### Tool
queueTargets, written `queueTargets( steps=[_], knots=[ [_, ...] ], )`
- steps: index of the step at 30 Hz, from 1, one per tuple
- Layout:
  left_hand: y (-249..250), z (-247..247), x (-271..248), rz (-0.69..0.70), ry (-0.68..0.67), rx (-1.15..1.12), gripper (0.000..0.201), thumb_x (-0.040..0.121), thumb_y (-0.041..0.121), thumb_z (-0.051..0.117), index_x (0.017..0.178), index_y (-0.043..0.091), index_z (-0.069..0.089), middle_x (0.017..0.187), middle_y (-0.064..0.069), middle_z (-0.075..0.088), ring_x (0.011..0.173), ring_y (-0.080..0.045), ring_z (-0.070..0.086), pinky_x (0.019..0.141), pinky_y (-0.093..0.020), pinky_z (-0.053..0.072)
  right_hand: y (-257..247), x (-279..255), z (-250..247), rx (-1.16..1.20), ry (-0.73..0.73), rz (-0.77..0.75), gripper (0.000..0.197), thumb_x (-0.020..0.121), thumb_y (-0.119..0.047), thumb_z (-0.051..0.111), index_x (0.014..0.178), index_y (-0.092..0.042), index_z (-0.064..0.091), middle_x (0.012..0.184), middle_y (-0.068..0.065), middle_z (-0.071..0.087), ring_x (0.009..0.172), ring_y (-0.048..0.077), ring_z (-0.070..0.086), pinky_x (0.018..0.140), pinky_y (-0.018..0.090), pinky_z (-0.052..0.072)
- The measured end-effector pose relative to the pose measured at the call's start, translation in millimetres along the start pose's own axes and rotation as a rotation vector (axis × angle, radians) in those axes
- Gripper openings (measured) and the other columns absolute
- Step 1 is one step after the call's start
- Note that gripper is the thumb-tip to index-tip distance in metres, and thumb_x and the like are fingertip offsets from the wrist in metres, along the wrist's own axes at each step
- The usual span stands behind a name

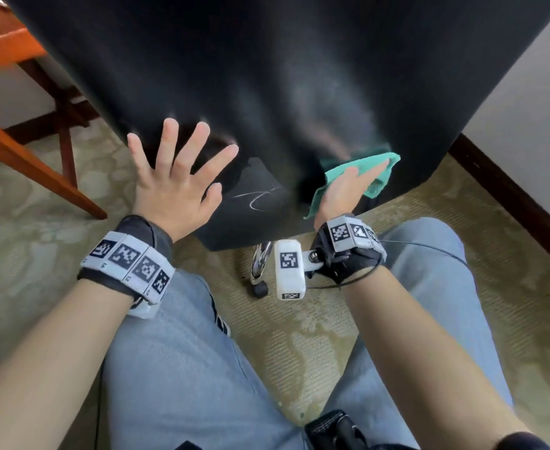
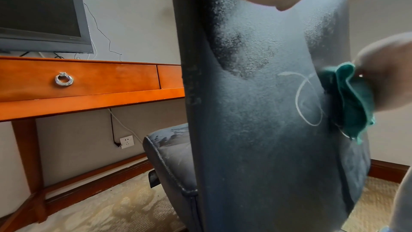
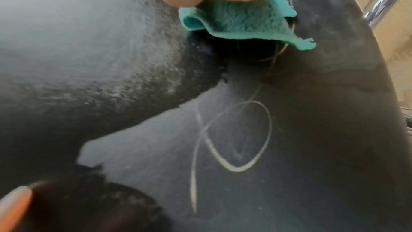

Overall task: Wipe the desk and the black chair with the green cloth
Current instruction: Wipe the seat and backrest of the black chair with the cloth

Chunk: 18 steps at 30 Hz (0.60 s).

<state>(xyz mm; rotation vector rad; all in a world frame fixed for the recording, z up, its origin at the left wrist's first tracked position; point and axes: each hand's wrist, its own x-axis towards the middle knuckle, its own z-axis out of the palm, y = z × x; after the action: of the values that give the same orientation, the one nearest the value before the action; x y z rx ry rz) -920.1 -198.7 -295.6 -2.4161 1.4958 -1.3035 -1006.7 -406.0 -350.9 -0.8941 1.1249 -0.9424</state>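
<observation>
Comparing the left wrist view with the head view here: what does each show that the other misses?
Only the left wrist view shows the dark screen, the desk drawer with its ring pull, the wall socket and the chair's seat cushion.

Only the head view shows the left hand spread flat on the chair back, both wrist bands, the person's jeans and the chair's chrome base.

Both show the black chair back, the pale looped scratch, the green cloth, the right hand pressing it, and the orange desk.
</observation>
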Motion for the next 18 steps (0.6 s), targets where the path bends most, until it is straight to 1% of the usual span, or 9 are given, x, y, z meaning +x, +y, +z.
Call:
queueTargets(
  steps=[1, 2, 5, 6, 11, 15, 16, 17, 18],
  knots=[
    [-1, 3, -1, 0.011, 0.021, 0.015, 0.07, 0.088, 0.028, 0.047, 0.15, 0.036, 0.015, 0.146, -0.001, 0.005, 0.144, -0.024, -0.012, 0.104, -0.066, 0.011, 8, 4, 2, -0.017, 0.026, -0.049, 0.056, 0.099, -0.011, 0.029, 0.15, -0.024, 0.009, 0.155, 0.01, 0.021, 0.131, 0.024, 0.036, 0.111, 0.038, 0.027],
    [-3, 5, -1, 0.022, 0.042, 0.035, 0.072, 0.088, 0.028, 0.046, 0.15, 0.037, 0.01, 0.147, 0.0, 0.005, 0.144, -0.02, -0.017, 0.106, -0.062, 0.006, 15, 7, 3, -0.032, 0.054, -0.075, 0.056, 0.1, -0.008, 0.028, 0.151, -0.018, 0.009, 0.155, 0.01, 0.02, 0.135, 0.026, 0.033, 0.113, 0.037, 0.026],
    [-4, 10, 0, 0.039, 0.081, 0.071, 0.075, 0.087, 0.028, 0.048, 0.15, 0.038, 0.009, 0.157, 0.004, -0.008, 0.144, -0.018, -0.019, 0.112, -0.051, -0.012, 39, 23, -3, -0.124, 0.129, -0.09, 0.052, 0.101, -0.005, 0.026, 0.15, -0.01, 0.012, 0.156, 0.011, 0.019, 0.137, 0.024, 0.031, 0.106, 0.018, 0.022],
    [-4, 11, 0, 0.041, 0.094, 0.079, 0.076, 0.086, 0.027, 0.049, 0.15, 0.038, 0.01, 0.158, 0.007, -0.013, 0.144, -0.018, -0.019, 0.112, -0.049, -0.015, 46, 28, -8, -0.146, 0.132, -0.092, 0.052, 0.101, -0.004, 0.026, 0.15, -0.008, 0.012, 0.156, 0.012, 0.019, 0.138, 0.024, 0.029, 0.104, 0.016, 0.021],
    [-2, 13, 0, 0.041, 0.125, 0.083, 0.077, 0.085, 0.027, 0.053, 0.15, 0.037, 0.013, 0.157, 0.008, -0.015, 0.144, -0.018, -0.019, 0.112, -0.048, -0.016, 75, 54, -33, -0.226, 0.094, -0.036, 0.052, 0.1, -0.004, 0.025, 0.15, -0.01, 0.011, 0.155, 0.013, 0.019, 0.137, 0.025, 0.03, 0.109, 0.024, 0.022],
    [-2, 12, 1, 0.049, 0.116, 0.072, 0.075, 0.085, 0.028, 0.052, 0.15, 0.036, 0.015, 0.157, 0.007, -0.015, 0.144, -0.018, -0.019, 0.111, -0.048, -0.017, 69, 68, -46, -0.239, 0.079, 0.113, 0.053, 0.1, -0.003, 0.024, 0.15, -0.01, 0.009, 0.155, 0.012, 0.019, 0.137, 0.024, 0.03, 0.106, 0.022, 0.022],
    [-2, 10, 0, 0.051, 0.109, 0.065, 0.074, 0.086, 0.028, 0.051, 0.15, 0.036, 0.015, 0.157, 0.007, -0.015, 0.144, -0.018, -0.02, 0.111, -0.047, -0.017, 62, 70, -50, -0.228, 0.094, 0.18, 0.053, 0.1, -0.003, 0.024, 0.151, -0.01, 0.008, 0.151, 0.01, 0.026, 0.133, 0.024, 0.034, 0.103, 0.022, 0.025],
    [-2, 9, -1, 0.049, 0.099, 0.052, 0.074, 0.086, 0.028, 0.05, 0.15, 0.036, 0.014, 0.157, 0.008, -0.016, 0.144, -0.018, -0.02, 0.111, -0.047, -0.017, 59, 75, -54, -0.18, 0.099, 0.248, 0.053, 0.101, -0.003, 0.023, 0.15, -0.011, 0.008, 0.141, 0.006, 0.033, 0.125, 0.021, 0.04, 0.098, 0.024, 0.031],
    [-1, 7, -1, 0.045, 0.09, 0.039, 0.074, 0.087, 0.028, 0.049, 0.15, 0.036, 0.013, 0.157, 0.008, -0.016, 0.143, -0.018, -0.02, 0.111, -0.047, -0.017, 54, 75, -54, -0.169, 0.079, 0.303, 0.051, 0.102, -0.004, 0.023, 0.15, -0.01, 0.009, 0.127, 0.003, 0.035, 0.113, 0.017, 0.041, 0.089, 0.025, 0.035]
  ],
)
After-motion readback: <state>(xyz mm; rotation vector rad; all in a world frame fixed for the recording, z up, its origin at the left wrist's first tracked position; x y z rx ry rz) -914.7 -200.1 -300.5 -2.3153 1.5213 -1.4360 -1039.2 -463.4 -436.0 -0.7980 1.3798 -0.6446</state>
